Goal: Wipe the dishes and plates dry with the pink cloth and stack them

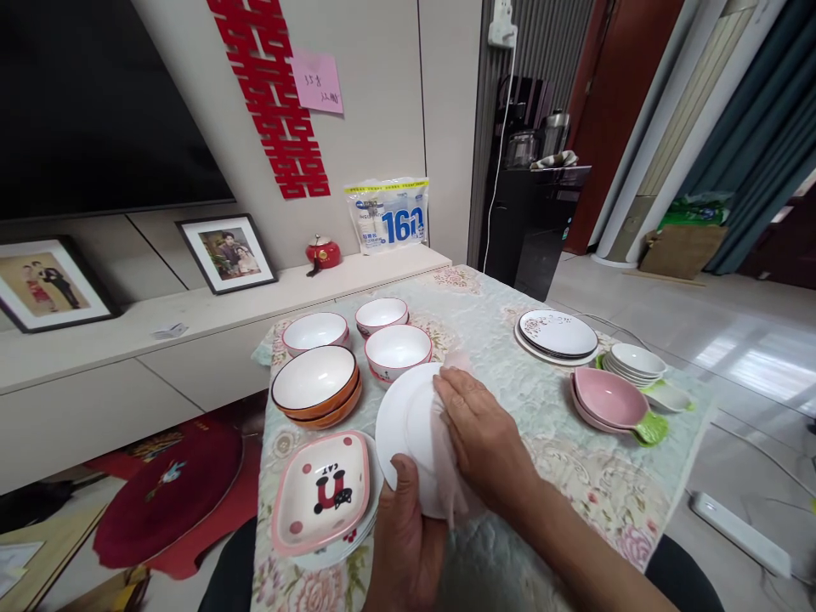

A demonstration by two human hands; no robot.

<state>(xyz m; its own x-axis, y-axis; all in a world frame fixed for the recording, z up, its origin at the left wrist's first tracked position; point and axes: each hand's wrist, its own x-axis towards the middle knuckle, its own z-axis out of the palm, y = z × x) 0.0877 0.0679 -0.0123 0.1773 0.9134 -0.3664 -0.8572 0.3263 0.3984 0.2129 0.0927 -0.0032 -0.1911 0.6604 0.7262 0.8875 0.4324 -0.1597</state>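
A round white plate (403, 416) is held tilted above the table, its pale face toward me. My left hand (410, 540) grips the plate's lower edge, thumb on the face. A thin, pinkish see-through cloth (447, 476) lies over the plate's right side. My right hand (478, 425) presses the cloth against the plate with its fingers together. Just left of the plate is a pink-rimmed square dish (322, 493) with a cat print, on top of other plates. Behind are orange stacked bowls (315, 382) and several white bowls with red rims (399, 350).
A floral tablecloth (484, 365) covers the table. Stacked plates (558, 331), small white bowls (637, 360) and pink leaf-handled bowls (610, 399) stand at the right. Behind, a cabinet (293, 297) carries picture frames, a red pot (323, 253) and a plastic pack (388, 217).
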